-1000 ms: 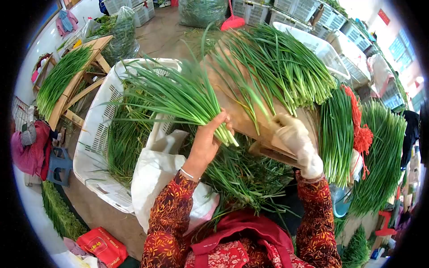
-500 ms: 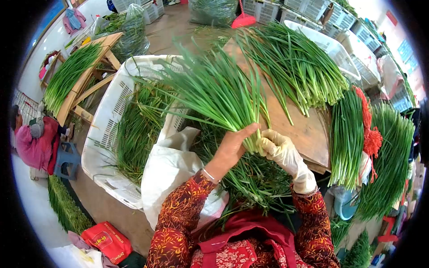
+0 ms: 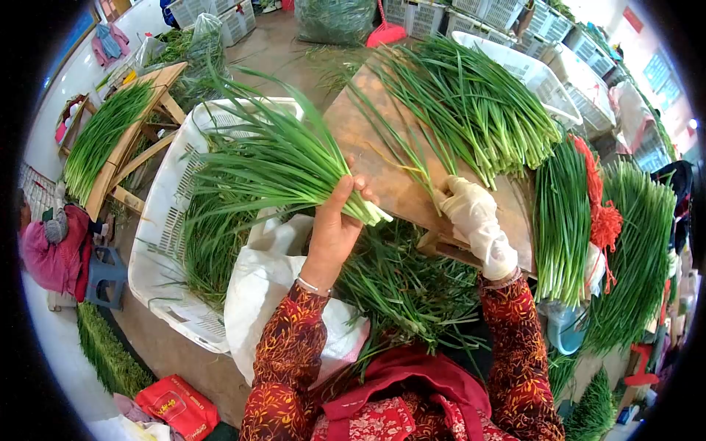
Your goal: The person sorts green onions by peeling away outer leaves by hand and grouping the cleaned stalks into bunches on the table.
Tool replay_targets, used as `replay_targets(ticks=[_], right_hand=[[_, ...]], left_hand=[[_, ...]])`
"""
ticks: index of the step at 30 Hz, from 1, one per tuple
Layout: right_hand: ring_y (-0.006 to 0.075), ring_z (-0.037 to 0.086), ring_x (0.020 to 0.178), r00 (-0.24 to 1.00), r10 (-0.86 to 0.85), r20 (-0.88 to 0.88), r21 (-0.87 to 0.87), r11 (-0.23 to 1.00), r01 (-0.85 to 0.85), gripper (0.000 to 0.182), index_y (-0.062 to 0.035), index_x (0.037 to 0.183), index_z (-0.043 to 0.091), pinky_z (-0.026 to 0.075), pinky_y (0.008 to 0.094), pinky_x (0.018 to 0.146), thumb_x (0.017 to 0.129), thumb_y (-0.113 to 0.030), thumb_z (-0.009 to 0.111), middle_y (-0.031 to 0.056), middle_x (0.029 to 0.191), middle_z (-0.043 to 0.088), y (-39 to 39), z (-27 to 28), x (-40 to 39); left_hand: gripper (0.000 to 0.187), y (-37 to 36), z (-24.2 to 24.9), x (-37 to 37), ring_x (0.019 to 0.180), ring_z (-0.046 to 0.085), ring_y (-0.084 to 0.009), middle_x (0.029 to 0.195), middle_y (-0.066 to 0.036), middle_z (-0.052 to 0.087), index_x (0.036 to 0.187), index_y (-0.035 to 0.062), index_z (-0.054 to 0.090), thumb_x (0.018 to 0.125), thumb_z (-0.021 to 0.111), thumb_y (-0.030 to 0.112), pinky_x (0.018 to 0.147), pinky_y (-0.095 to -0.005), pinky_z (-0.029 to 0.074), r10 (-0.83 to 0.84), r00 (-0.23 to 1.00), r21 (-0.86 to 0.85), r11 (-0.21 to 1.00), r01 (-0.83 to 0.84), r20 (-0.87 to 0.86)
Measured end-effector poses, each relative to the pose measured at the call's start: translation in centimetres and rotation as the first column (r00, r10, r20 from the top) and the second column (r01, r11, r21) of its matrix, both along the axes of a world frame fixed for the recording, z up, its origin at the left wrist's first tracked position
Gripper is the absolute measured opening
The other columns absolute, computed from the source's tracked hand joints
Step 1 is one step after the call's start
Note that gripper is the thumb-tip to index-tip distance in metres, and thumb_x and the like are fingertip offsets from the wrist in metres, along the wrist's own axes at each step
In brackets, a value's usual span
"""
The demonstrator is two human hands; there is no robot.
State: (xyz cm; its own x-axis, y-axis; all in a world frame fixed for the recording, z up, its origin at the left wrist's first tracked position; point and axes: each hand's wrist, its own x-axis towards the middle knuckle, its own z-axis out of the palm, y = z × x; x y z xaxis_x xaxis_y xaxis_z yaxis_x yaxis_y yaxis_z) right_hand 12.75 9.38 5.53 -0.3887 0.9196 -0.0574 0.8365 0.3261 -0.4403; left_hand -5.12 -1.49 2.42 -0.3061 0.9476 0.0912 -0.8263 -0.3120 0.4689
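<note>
My bare left hand is closed around a bunch of garlic chives, its pale cut ends pointing right and its green leaves fanning up and left over a white crate. My gloved right hand is at the near edge of a wooden board. Its fingers are pinched on a few chive stalks, one of them yellowish, which lie across the board. Behind that hand, a large pile of chives rests on the board, pale ends toward me.
Loose leaves fill the white crate at left; more leaves lie below my hands beside a white sack. Red ties hang by chive bundles at right. Another person sits far left near a blue stool.
My left hand has moved left with the bunch, its leaves now tilted leftward. My right hand has parted from it, moving up and right to the board with a few stalks.
</note>
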Motion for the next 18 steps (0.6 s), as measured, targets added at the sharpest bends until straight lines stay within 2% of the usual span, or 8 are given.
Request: replay_targets(ticks=[5, 7, 8, 9, 11, 13, 15, 18], right_hand=[[0.0272, 0.057, 0.064, 0.989, 0.006, -0.151, 0.138, 0.99, 0.015, 0.024, -0.0073, 0.084, 0.06, 0.044, 0.0357, 0.059, 0.081, -0.031, 0.057, 0.0118, 0.071, 0.061, 0.7, -1.4, 0.5], [0.0205, 0.056, 0.061, 0.874, -0.131, -0.467, -0.247, 0.969, 0.014, 0.023, -0.0061, 0.085, 0.06, 0.043, 0.0315, 0.057, 0.081, -0.028, 0.059, 0.0081, 0.07, 0.06, 0.5, -0.7, -0.2], [0.016, 0.055, 0.061, 0.739, -0.317, -0.594, -0.492, 0.87, -0.022, 0.024, -0.005, 0.086, 0.058, 0.043, 0.0286, 0.056, 0.079, -0.027, 0.061, 0.0058, 0.071, 0.06, 1.0, 0.1, 0.1], [0.016, 0.055, 0.061, 0.739, -0.318, -0.594, -0.493, 0.87, -0.022, 0.024, -0.005, 0.086, 0.058, 0.043, 0.0286, 0.056, 0.079, -0.027, 0.061, 0.0058, 0.071, 0.06, 0.9, -0.4, 0.0], [0.0182, 0.055, 0.062, 0.924, 0.031, -0.38, -0.012, 0.999, -0.039, 0.025, -0.0052, 0.089, 0.057, 0.043, 0.0301, 0.057, 0.079, -0.028, 0.062, 0.0067, 0.072, 0.06, 1.1, -2.3, -0.5], [0.0235, 0.057, 0.064, 0.927, 0.032, -0.374, 0.018, 0.999, -0.027, 0.023, -0.0067, 0.088, 0.057, 0.045, 0.0332, 0.059, 0.078, -0.027, 0.062, 0.0084, 0.073, 0.06, 1.1, -2.7, -0.7], [0.0284, 0.058, 0.07, 0.982, 0.175, -0.072, 0.294, 0.944, -0.147, 0.021, -0.0085, 0.086, 0.057, 0.046, 0.0362, 0.063, 0.076, -0.026, 0.062, 0.0105, 0.075, 0.06, 0.5, -2.8, -1.1], [0.0313, 0.058, 0.069, 0.989, 0.132, -0.068, 0.299, 0.948, -0.106, 0.015, -0.0102, 0.082, 0.057, 0.046, 0.0381, 0.062, 0.075, -0.023, 0.062, 0.0123, 0.076, 0.06, 1.0, -2.8, -1.2]], left_hand=[[0.02, 0.1, -0.2, 0.6, 0.073, 0.048, -0.0117, 0.079, 0.0, 0.048, 0.102, 0.0075, 0.049, 0.086, 0.055, 0.018, 0.069, -0.0303, 0.043, -0.052, 0.999, -0.064, 0.997, 0.052, -0.008], [0.018, 0.0, -0.3, 0.9, 0.072, 0.048, -0.0118, 0.078, 0.0, 0.048, 0.1, 0.0075, 0.049, 0.086, 0.055, 0.018, 0.068, -0.0301, 0.044, -0.065, 0.998, -0.099, 0.993, 0.062, -0.02], [0.018, 0.1, -0.4, 0.9, 0.072, 0.048, -0.012, 0.078, 0.0, 0.048, 0.099, 0.0076, 0.049, 0.085, 0.055, 0.017, 0.068, -0.0298, 0.044, -0.059, 0.998, -0.125, 0.99, 0.057, -0.011], [0.018, 0.0, -0.5, 1.1, 0.071, 0.049, -0.0121, 0.077, 0.0, 0.048, 0.098, 0.0076, 0.049, 0.085, 0.056, 0.017, 0.068, -0.0294, 0.044, -0.065, 0.998, -0.162, 0.985, 0.065, 0.003], [0.018, 0.3, -0.5, 1.2, 0.071, 0.049, -0.0124, 0.077, 0.0, 0.049, 0.099, 0.0077, 0.049, 0.085, 0.056, 0.017, 0.067, -0.0292, 0.045, -0.052, 0.999, -0.17, 0.984, 0.049, -0.008], [0.018, 0.3, -0.8, 1.2, 0.072, 0.051, -0.0129, 0.077, 0.0, 0.05, 0.099, 0.0076, 0.049, 0.085, 0.056, 0.017, 0.066, -0.0292, 0.046, -0.039, 0.999, -0.201, 0.979, 0.037, -0.007], [0.018, 0.2, -0.7, 1.3, 0.072, 0.051, -0.0131, 0.078, -0.001, 0.051, 0.099, 0.0074, 0.049, 0.084, 0.056, 0.016, 0.066, -0.0293, 0.046, -0.04, 0.999, -0.219, 0.975, 0.037, -0.01], [0.018, 0.1, -0.7, 1.4, 0.071, 0.052, -0.0133, 0.078, -0.001, 0.052, 0.098, 0.0071, 0.05, 0.084, 0.057, 0.016, 0.066, -0.0296, 0.047, -0.024, 1.0, -0.248, 0.968, 0.024, 0.002]])
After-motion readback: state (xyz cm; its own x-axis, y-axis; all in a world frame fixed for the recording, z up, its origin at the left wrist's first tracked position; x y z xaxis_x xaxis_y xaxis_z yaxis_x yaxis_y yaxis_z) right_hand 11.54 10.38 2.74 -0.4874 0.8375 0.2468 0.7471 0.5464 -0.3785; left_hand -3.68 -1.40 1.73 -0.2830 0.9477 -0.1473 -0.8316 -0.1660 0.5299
